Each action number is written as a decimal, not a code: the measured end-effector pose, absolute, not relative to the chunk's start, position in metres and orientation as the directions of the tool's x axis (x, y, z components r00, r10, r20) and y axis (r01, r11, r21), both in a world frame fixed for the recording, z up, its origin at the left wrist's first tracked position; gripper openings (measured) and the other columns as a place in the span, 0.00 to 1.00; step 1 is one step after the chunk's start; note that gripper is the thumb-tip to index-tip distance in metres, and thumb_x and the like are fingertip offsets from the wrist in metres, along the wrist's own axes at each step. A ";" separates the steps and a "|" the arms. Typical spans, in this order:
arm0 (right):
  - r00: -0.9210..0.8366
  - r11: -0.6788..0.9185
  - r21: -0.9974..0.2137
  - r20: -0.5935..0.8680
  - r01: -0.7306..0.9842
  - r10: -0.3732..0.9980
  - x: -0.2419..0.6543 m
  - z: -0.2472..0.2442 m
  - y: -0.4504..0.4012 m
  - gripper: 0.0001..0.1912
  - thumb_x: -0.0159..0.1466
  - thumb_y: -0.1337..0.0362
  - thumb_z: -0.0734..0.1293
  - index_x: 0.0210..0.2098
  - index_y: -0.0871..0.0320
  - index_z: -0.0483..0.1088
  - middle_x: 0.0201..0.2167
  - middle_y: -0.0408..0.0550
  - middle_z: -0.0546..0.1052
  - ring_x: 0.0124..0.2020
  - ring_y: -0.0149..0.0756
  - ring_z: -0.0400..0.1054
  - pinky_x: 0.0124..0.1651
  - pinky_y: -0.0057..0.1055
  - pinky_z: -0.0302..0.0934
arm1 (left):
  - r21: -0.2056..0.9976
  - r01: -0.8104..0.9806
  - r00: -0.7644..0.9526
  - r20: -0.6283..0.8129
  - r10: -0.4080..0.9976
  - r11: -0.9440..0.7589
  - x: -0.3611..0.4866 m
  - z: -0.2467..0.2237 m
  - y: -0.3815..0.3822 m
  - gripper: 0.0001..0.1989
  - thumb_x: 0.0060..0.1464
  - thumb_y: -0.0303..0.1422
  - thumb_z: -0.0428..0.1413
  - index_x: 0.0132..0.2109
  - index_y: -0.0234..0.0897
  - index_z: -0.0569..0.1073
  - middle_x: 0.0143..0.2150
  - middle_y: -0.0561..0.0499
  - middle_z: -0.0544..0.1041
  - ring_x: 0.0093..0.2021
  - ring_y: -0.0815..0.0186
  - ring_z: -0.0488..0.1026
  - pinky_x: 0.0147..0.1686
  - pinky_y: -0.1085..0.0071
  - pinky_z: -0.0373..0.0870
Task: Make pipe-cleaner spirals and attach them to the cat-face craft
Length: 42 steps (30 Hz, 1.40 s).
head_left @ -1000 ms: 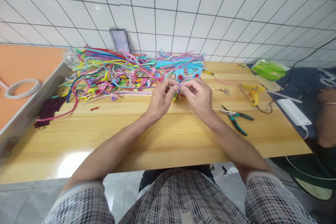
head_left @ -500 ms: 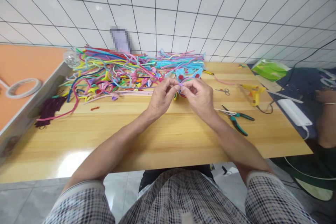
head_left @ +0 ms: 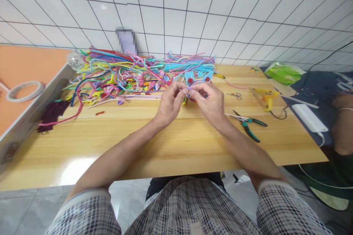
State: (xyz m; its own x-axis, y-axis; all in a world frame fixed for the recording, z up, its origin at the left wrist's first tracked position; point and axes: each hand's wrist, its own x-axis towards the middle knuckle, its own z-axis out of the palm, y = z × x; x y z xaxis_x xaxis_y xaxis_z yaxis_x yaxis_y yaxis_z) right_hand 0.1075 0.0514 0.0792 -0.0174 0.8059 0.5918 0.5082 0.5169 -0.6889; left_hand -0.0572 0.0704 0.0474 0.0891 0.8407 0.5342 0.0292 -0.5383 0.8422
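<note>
Fingertips of both hands meet over the middle of the wooden table, pinching a small purple pipe cleaner piece (head_left: 189,88) between them. My left hand (head_left: 171,103) holds its left end and my right hand (head_left: 209,102) its right end. Just behind the fingers lies a blue fuzzy piece with red spots (head_left: 198,76), partly covered by my right hand. Most of the purple piece is hidden by the fingertips.
Colourful pipe cleaners (head_left: 124,77) are heaped at the back left. On the right lie small scissors (head_left: 235,96), green-black pliers (head_left: 250,126), a yellow glue gun (head_left: 267,98) and a white power strip (head_left: 309,117). Another person's arm (head_left: 343,128) shows at the right edge.
Both hands stay in nearly the same place, with only slight finger movement around the purple piece. The things on the table have not moved.
</note>
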 end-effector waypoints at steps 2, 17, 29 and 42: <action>-0.016 0.495 -0.742 0.549 0.452 0.836 0.108 0.080 0.052 0.09 0.70 0.55 0.74 0.36 0.51 0.82 0.32 0.44 0.82 0.33 0.36 0.72 0.38 0.35 0.68 | 0.883 -0.085 0.128 0.469 0.874 -0.462 -0.056 0.047 0.073 0.22 0.68 0.57 0.60 0.41 0.41 0.73 0.31 0.55 0.71 0.28 0.68 0.64 0.30 0.69 0.65; -0.071 0.407 -0.867 0.404 0.288 0.912 0.110 0.082 0.056 0.10 0.67 0.53 0.76 0.37 0.53 0.81 0.32 0.43 0.81 0.33 0.34 0.73 0.37 0.32 0.69 | 0.800 0.059 0.110 0.590 0.800 -0.598 -0.060 0.053 0.070 0.24 0.70 0.57 0.57 0.40 0.41 0.73 0.33 0.52 0.76 0.33 0.66 0.71 0.35 0.67 0.68; -0.097 0.488 -0.711 0.515 0.506 0.852 0.117 0.085 0.053 0.04 0.68 0.64 0.74 0.35 0.53 0.79 0.34 0.44 0.82 0.36 0.37 0.73 0.41 0.35 0.68 | 0.667 0.251 0.202 0.673 0.711 -0.702 -0.069 0.053 0.077 0.12 0.74 0.42 0.57 0.42 0.39 0.76 0.38 0.50 0.79 0.36 0.65 0.72 0.39 0.68 0.69; -0.069 0.364 -0.893 0.359 0.264 0.931 0.112 0.084 0.054 0.10 0.66 0.55 0.75 0.36 0.54 0.77 0.29 0.42 0.79 0.30 0.33 0.72 0.35 0.32 0.68 | 0.863 -0.102 0.135 0.504 0.853 -0.494 -0.055 0.042 0.074 0.18 0.69 0.50 0.62 0.42 0.40 0.75 0.32 0.55 0.75 0.27 0.70 0.66 0.29 0.71 0.64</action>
State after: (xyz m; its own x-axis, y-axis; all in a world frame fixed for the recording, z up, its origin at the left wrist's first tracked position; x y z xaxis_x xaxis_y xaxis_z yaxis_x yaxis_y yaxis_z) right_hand 0.1125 0.0536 0.0843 -0.0686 0.9308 0.3589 0.2636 0.3639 -0.8933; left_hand -0.0549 0.0736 0.0424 0.1347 0.8532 0.5039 -0.1025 -0.4938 0.8635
